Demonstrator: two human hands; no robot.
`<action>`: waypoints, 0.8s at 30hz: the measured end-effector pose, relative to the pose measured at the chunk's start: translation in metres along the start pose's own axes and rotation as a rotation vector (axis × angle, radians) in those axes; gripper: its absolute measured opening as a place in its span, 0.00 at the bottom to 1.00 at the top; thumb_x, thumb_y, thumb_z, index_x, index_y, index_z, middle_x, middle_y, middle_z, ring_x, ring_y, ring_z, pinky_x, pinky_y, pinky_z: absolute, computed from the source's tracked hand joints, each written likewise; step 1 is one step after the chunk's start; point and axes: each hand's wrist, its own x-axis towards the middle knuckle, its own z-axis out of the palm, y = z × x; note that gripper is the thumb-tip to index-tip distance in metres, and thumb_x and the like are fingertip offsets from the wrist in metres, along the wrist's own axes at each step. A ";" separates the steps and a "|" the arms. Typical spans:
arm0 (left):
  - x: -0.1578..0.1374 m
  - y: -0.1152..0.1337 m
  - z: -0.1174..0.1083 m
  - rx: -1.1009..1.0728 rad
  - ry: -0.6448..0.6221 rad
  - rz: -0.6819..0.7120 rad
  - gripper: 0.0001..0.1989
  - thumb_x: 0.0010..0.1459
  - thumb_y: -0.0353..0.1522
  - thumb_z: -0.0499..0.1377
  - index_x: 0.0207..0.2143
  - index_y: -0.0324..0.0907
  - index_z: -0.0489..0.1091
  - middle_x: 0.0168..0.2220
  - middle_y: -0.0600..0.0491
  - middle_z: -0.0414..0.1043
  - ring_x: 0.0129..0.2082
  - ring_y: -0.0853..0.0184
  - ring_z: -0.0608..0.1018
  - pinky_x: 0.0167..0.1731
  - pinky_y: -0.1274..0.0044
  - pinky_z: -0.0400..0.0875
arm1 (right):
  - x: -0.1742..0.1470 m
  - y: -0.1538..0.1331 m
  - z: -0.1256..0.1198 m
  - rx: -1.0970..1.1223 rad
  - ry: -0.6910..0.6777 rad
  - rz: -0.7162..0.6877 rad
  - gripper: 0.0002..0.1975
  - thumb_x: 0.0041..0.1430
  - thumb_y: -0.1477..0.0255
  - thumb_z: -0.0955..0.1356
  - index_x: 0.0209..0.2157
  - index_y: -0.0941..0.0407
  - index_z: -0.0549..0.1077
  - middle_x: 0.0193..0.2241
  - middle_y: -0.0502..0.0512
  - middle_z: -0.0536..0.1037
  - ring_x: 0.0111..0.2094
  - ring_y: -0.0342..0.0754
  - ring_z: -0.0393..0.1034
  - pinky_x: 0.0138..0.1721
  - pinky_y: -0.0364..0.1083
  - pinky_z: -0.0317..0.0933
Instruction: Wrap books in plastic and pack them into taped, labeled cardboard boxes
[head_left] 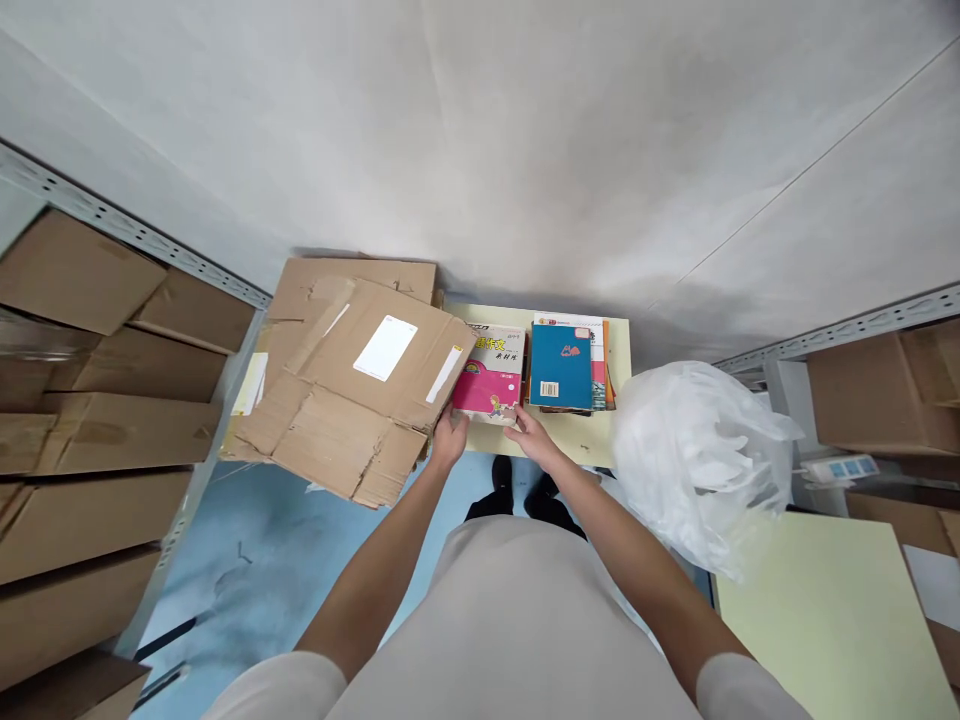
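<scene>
Pink-and-white book (489,385) is sitting at the pale yellow table (592,435), right between the two hands. Left hand (449,437) is at its near left corner, right hand (531,436) at the near right one, so most of the cover pokes out past the fingertips toward the wall (525,150). Fingers look curled around the edges, but honestly can't tell if either hand has a real hold on it or is just touching. Flattened cardboard (367,370) is just left, and a blue book (560,366) tops the pile just right.
</scene>
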 end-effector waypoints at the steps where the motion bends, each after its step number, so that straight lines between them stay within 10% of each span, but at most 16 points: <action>1: -0.004 -0.003 0.002 -0.025 0.001 -0.018 0.24 0.57 0.34 0.57 0.56 0.36 0.63 0.61 0.40 0.62 0.64 0.53 0.60 0.63 0.65 0.49 | -0.001 0.001 0.001 0.024 0.004 -0.022 0.40 0.52 0.64 0.70 0.65 0.53 0.54 0.63 0.58 0.62 0.64 0.54 0.54 0.60 0.55 0.56; 9: -0.037 -0.024 0.011 -0.306 0.015 -0.247 0.23 0.56 0.37 0.58 0.53 0.39 0.63 0.52 0.39 0.69 0.47 0.60 0.75 0.43 0.71 0.70 | -0.023 0.019 -0.005 0.071 0.227 0.029 0.32 0.45 0.66 0.72 0.54 0.55 0.68 0.52 0.60 0.73 0.54 0.57 0.67 0.53 0.54 0.63; 17: -0.036 -0.022 -0.006 -0.471 -0.158 -0.333 0.18 0.44 0.39 0.67 0.37 0.41 0.70 0.31 0.52 0.73 0.27 0.71 0.73 0.29 0.78 0.65 | -0.023 0.021 0.002 0.180 0.197 0.080 0.23 0.47 0.60 0.70 0.45 0.54 0.71 0.39 0.57 0.79 0.39 0.55 0.75 0.36 0.51 0.69; 24: -0.059 -0.021 -0.020 -0.563 -0.299 -0.337 0.20 0.39 0.39 0.69 0.35 0.41 0.70 0.29 0.54 0.73 0.27 0.70 0.74 0.29 0.79 0.65 | -0.060 0.001 0.012 0.165 0.189 -0.111 0.24 0.43 0.59 0.73 0.41 0.55 0.71 0.37 0.56 0.79 0.38 0.53 0.73 0.41 0.51 0.66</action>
